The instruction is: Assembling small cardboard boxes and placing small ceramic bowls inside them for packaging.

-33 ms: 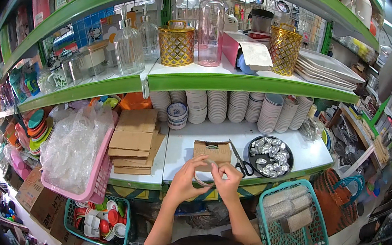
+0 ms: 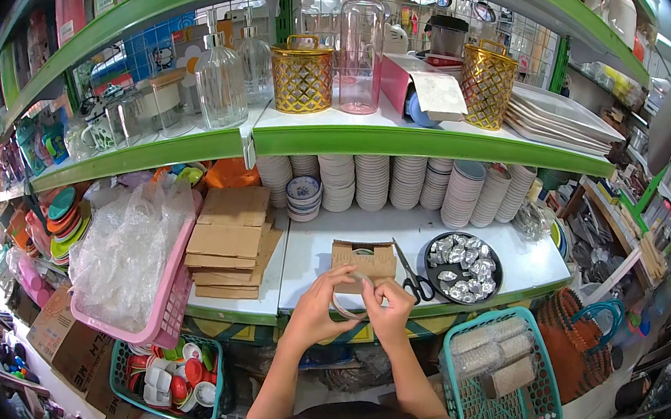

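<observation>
Between my two hands, just in front of the shelf edge, is a roll of tape [image 2: 347, 313]. My left hand [image 2: 318, 305] curls round its left side, thumb below and fingers on top. My right hand [image 2: 390, 308] pinches at the roll's upper right; the fingertips partly hide what they grip. Right behind the hands, a small piece of folded brown cardboard [image 2: 378, 257] lies on the white shelf, with something round partly showing in it. Black-handled scissors [image 2: 417, 288] lie beside it, blades pointing away. Further right sits a round black tray [image 2: 430, 272] of foil-wrapped pieces.
Flattened cardboard [image 2: 228, 222] is stacked at left, next to a pink basket [image 2: 174, 290] of bubble wrap. Below stand a teal basket [image 2: 217, 395] of small plastic wares and another teal basket [image 2: 554, 400] holding wrapped bundles. Bowl stacks [image 2: 372, 182] line the back beneath the upper shelf [image 2: 433, 148].
</observation>
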Action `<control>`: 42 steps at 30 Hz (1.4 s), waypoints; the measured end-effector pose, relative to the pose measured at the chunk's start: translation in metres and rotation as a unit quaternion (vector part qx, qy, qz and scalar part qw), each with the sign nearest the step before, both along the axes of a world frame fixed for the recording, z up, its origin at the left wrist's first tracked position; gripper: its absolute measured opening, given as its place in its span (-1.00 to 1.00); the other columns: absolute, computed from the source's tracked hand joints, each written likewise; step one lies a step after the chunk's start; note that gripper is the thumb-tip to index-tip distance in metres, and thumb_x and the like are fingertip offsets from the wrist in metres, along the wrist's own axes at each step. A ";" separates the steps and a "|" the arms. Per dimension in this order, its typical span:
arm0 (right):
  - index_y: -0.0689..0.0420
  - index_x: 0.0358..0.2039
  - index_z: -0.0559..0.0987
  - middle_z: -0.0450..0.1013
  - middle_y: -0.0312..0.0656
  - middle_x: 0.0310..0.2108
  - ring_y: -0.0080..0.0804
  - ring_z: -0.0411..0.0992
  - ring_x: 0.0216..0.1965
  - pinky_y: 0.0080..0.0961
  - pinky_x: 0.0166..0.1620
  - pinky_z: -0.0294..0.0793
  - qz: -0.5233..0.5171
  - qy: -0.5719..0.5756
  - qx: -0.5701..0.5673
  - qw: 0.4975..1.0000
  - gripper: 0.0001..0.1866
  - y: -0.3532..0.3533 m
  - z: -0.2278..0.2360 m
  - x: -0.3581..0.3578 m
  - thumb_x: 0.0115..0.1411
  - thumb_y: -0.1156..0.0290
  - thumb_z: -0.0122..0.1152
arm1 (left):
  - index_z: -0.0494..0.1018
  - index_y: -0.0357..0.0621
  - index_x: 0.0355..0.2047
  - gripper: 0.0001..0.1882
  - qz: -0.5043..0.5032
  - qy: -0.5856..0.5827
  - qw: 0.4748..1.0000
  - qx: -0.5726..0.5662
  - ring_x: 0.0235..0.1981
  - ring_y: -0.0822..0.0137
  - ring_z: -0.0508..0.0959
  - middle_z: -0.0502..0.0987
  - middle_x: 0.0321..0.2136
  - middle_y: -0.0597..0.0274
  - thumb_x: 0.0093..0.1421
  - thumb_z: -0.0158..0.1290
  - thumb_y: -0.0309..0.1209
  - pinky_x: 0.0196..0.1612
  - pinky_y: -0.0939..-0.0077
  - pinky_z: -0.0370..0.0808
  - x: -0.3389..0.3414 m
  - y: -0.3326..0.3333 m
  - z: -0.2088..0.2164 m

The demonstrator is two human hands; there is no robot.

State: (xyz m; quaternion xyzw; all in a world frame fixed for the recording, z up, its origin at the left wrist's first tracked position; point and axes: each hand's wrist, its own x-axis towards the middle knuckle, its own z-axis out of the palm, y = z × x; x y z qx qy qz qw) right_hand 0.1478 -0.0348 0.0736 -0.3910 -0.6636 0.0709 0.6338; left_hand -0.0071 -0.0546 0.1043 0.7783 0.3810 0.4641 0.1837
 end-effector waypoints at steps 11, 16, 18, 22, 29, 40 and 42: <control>0.24 -0.39 0.57 0.46 -0.23 -0.56 -0.58 0.36 -0.64 -0.68 -0.57 0.32 0.058 0.028 -0.004 0.998 -0.83 -0.004 0.021 -0.007 -0.04 0.57 0.35 | 0.28 -0.11 -0.10 -0.29 0.018 -0.012 0.999 0.041 0.12 0.04 0.36 0.37 0.09 0.12 -0.32 0.36 -0.50 0.05 0.27 0.39 -0.007 0.007 -0.004; 0.24 -0.40 0.56 0.46 -0.24 -0.56 -0.58 0.37 -0.63 -0.67 -0.55 0.34 0.045 0.051 0.002 0.998 -0.84 -0.004 0.016 -0.009 -0.03 0.58 0.35 | 0.29 -0.10 -0.11 -0.30 0.023 -0.016 0.998 0.047 0.12 0.03 0.36 0.37 0.08 0.12 -0.31 0.36 -0.50 0.04 0.27 0.40 -0.005 0.006 -0.002; 0.25 -0.45 0.53 0.45 -0.24 -0.58 -0.57 0.36 -0.64 -0.66 -0.54 0.35 0.049 0.073 -0.028 0.996 -0.87 -0.005 0.018 -0.009 -0.03 0.60 0.33 | 0.31 -0.10 -0.12 -0.32 0.028 -0.001 0.998 0.057 0.12 0.03 0.36 0.38 0.08 0.13 -0.32 0.36 -0.51 0.03 0.28 0.40 -0.005 0.006 -0.001; 0.24 -0.46 0.51 0.44 -0.25 -0.58 -0.58 0.37 -0.63 -0.67 -0.52 0.35 0.082 0.098 -0.058 0.990 -0.87 -0.004 0.015 -0.005 -0.02 0.61 0.31 | 0.32 -0.10 -0.14 -0.33 0.023 0.006 0.998 0.058 0.13 0.04 0.35 0.38 0.08 0.14 -0.33 0.35 -0.52 0.01 0.29 0.40 -0.004 0.003 0.000; 0.24 -0.48 0.50 0.45 -0.25 -0.57 -0.58 0.39 -0.60 -0.67 -0.51 0.37 0.047 0.068 -0.016 0.996 -0.87 -0.009 0.020 -0.010 -0.02 0.61 0.32 | 0.32 -0.10 -0.14 -0.33 0.017 -0.006 0.997 0.069 0.14 0.04 0.35 0.39 0.07 0.14 -0.35 0.34 -0.54 0.01 0.30 0.41 -0.002 0.000 0.004; 0.24 -0.47 0.49 0.43 -0.25 -0.57 -0.60 0.38 -0.61 -0.69 -0.53 0.35 0.056 0.061 -0.011 0.997 -0.85 -0.014 0.018 -0.005 -0.02 0.62 0.32 | 0.32 -0.10 -0.15 -0.36 0.030 0.003 0.997 0.070 0.12 0.05 0.37 0.40 0.06 0.14 -0.30 0.35 -0.51 -0.01 0.34 0.43 -0.002 -0.007 0.002; 0.24 -0.48 0.48 0.42 -0.26 -0.58 -0.60 0.36 -0.61 -0.70 -0.53 0.35 0.050 0.016 0.029 0.998 -0.83 -0.012 0.015 -0.002 -0.03 0.62 0.34 | 0.32 -0.10 -0.15 -0.36 0.023 -0.007 0.998 0.053 0.12 0.06 0.38 0.40 0.06 0.15 -0.30 0.35 -0.51 -0.02 0.35 0.44 -0.001 -0.008 0.002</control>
